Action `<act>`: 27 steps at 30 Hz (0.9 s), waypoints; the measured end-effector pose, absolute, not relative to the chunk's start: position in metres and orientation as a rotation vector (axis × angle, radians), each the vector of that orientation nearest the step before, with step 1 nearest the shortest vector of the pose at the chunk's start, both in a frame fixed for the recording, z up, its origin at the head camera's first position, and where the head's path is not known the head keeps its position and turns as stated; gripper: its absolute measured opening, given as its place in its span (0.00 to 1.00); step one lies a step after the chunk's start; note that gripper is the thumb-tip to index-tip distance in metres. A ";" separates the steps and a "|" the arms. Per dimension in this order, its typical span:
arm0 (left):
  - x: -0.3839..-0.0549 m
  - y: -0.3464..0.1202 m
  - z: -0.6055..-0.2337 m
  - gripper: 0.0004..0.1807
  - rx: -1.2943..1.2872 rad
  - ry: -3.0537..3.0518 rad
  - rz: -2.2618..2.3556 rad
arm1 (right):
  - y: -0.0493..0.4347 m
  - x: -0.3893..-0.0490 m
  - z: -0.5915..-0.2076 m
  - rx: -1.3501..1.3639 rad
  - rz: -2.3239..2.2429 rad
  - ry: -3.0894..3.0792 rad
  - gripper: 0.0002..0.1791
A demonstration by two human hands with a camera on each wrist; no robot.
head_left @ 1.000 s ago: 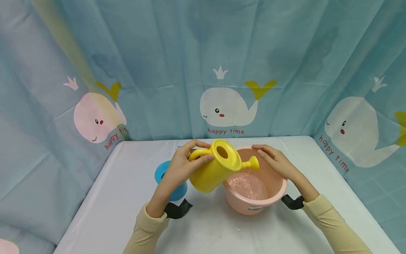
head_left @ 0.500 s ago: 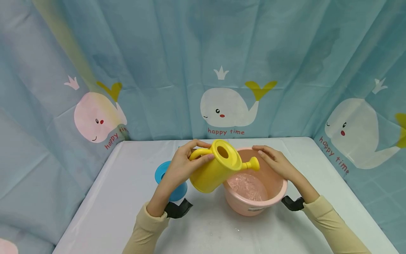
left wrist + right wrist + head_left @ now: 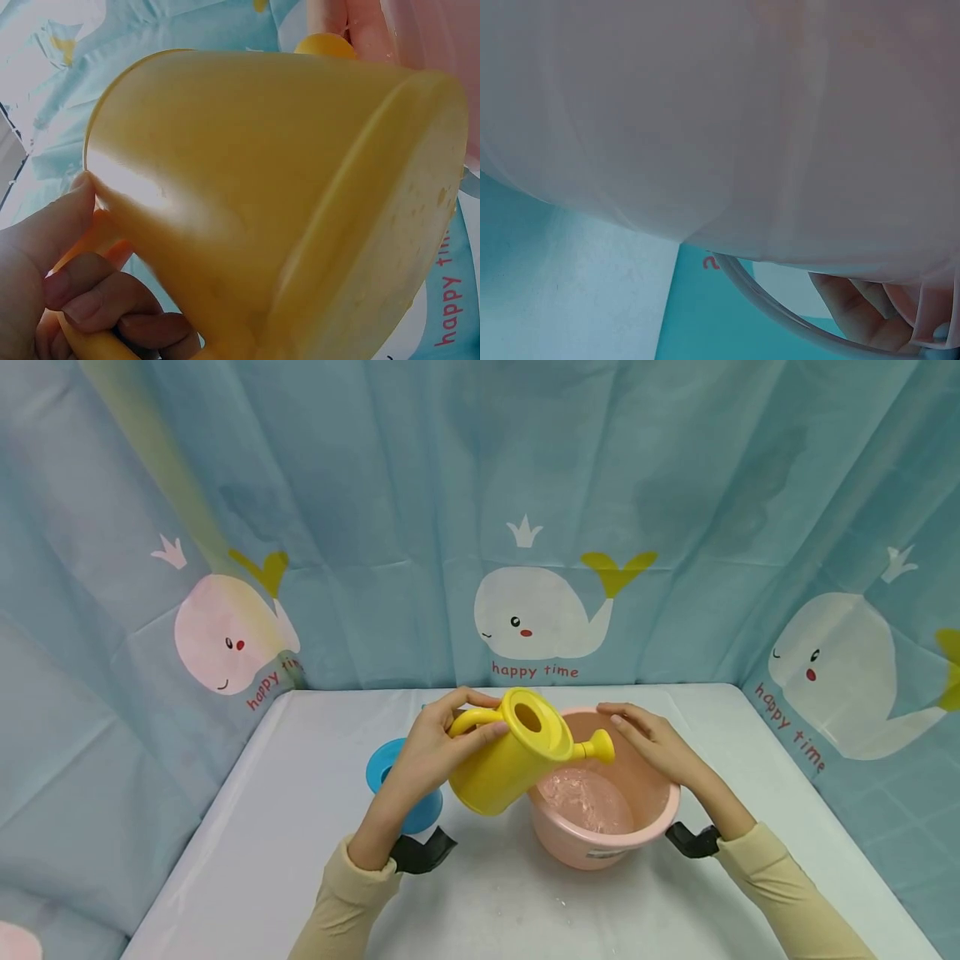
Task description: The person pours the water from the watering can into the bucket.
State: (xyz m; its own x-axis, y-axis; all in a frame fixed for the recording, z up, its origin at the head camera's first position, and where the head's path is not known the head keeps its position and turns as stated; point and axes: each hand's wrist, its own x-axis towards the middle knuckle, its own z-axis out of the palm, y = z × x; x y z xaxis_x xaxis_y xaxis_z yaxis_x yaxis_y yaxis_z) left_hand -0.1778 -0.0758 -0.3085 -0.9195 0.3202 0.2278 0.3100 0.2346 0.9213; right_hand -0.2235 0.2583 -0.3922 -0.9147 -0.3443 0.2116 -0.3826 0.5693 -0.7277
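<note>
In the head view, my left hand (image 3: pixel 438 743) grips the handle of a yellow watering can (image 3: pixel 498 768), fingers curled through it and thumb against the body, as the left wrist view also shows. The can is tilted right, clear of the table, with its spout head (image 3: pixel 600 747) over a pink bucket (image 3: pixel 577 856). Rippling water (image 3: pixel 588 802) covers the bucket's bottom. My right hand (image 3: pixel 652 743) holds the bucket's far right rim, thumb inside. Fingers (image 3: pixel 855 307) show outside the wall in the right wrist view, close to the bucket's carrying handle (image 3: pixel 780 315).
A blue plastic thing (image 3: pixel 423 814) with a round opening stands left of the can, partly hidden by my left forearm. Small water drops lie on the white table (image 3: pixel 525 910) in front of the bucket. A blue whale-print curtain (image 3: pixel 375 568) hangs behind and along both sides.
The ripples on the water in the bucket shift. Both hands, the tilted watering can and the bucket stay nearly still.
</note>
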 end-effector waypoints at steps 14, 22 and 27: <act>-0.177 -0.075 -0.307 0.16 0.623 2.468 1.823 | 0.258 -0.224 -0.391 0.633 1.304 -2.741 0.20; -0.177 -0.075 -0.307 0.16 0.622 2.460 1.825 | 0.258 -0.224 -0.391 0.634 1.306 -2.741 0.21; -0.176 -0.075 -0.306 0.16 0.621 2.463 1.822 | 0.258 -0.224 -0.391 0.630 1.305 -2.746 0.21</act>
State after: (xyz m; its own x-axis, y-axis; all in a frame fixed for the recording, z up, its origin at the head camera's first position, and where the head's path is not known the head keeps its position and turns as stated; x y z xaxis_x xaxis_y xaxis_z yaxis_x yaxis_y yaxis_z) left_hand -0.1765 -0.0750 -0.3060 -0.9208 0.3223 0.2195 0.3042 0.2416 0.9215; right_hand -0.2238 0.2582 -0.3915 -0.9170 -0.3432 0.2033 -0.3744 0.5646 -0.7356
